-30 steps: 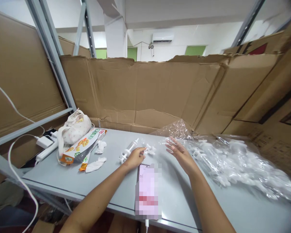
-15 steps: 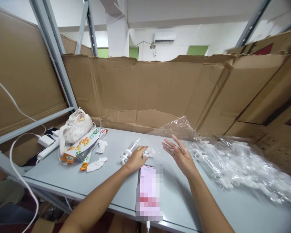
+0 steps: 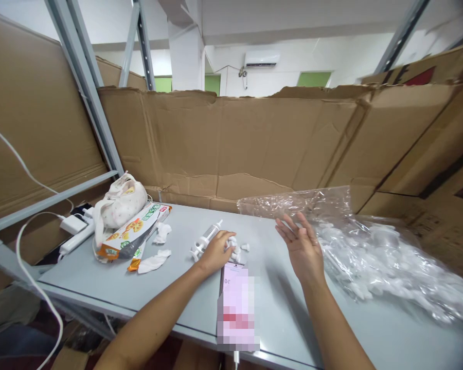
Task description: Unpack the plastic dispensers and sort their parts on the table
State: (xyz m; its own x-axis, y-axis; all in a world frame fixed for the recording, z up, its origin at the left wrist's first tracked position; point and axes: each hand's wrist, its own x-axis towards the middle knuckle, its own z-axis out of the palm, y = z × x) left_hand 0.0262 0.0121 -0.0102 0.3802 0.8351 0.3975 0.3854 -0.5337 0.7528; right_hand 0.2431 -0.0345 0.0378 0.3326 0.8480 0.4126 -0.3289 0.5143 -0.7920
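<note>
My left hand (image 3: 216, 253) rests on the grey table with its fingers curved, between a white syringe-like plastic piece (image 3: 207, 237) and several small white pieces (image 3: 236, 251). Its fingertips are beside the small pieces, and nothing is clearly gripped. Raised over the table to the right, my right hand (image 3: 303, 246) has its fingers spread and holds nothing. It is next to a clear plastic bag (image 3: 386, 262) full of white plastic parts, whose loose top stands up behind the hand. Below my left hand lies a phone (image 3: 237, 303) with a cable at its near end.
On the left of the table (image 3: 189, 303) are a white cloth bag (image 3: 124, 200), a snack package (image 3: 135, 231) and crumpled tissues (image 3: 154, 261). A power strip (image 3: 77, 239) lies farther left. Cardboard (image 3: 254, 144) walls the back.
My right hand has moved right, and the bag's loose top has shifted right with it. More of the small white pieces now show beside my left hand, which has stayed nearly still.
</note>
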